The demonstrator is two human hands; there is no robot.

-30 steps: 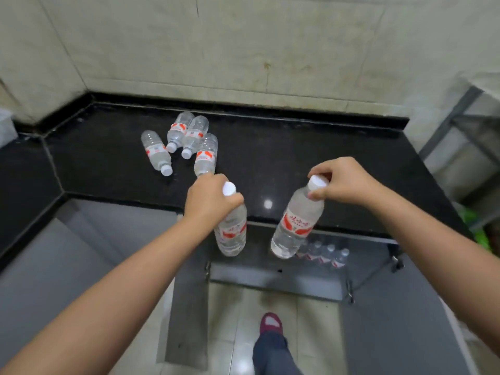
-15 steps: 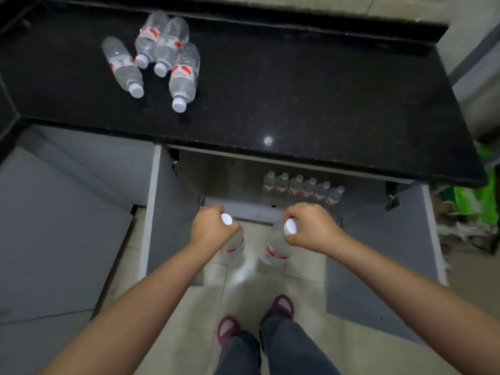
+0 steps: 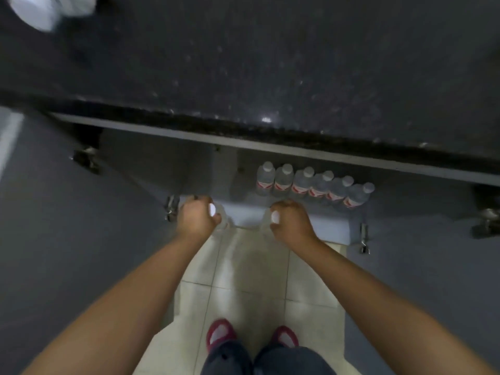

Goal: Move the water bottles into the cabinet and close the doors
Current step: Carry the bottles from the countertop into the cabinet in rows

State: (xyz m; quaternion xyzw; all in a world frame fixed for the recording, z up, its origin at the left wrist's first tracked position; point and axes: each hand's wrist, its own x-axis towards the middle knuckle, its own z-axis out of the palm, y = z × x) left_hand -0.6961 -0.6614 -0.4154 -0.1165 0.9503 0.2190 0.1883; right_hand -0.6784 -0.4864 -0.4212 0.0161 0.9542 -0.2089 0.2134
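My left hand (image 3: 195, 220) grips a clear water bottle by its neck, the white cap (image 3: 212, 209) showing beside my thumb. My right hand (image 3: 290, 221) holds a second bottle the same way, its cap (image 3: 275, 217) visible; both bodies hang mostly hidden under my fists. Both hands are low, at the front lip of the open cabinet (image 3: 297, 228) below the black counter (image 3: 243, 63). Inside the cabinet, several bottles (image 3: 311, 185) with red labels stand in a row toward the right. A blurred bottle (image 3: 46, 12) lies on the counter at the top left.
The left cabinet door (image 3: 67, 239) and right door (image 3: 419, 266) stand open on either side, hinges (image 3: 487, 223) showing. Pale tiled floor (image 3: 243, 280) lies between them, with my feet in red slippers (image 3: 220, 334) at the bottom.
The view has dropped and closed in on the cabinet. Both hands have carried their bottles down from counter height to the cabinet's front lip.
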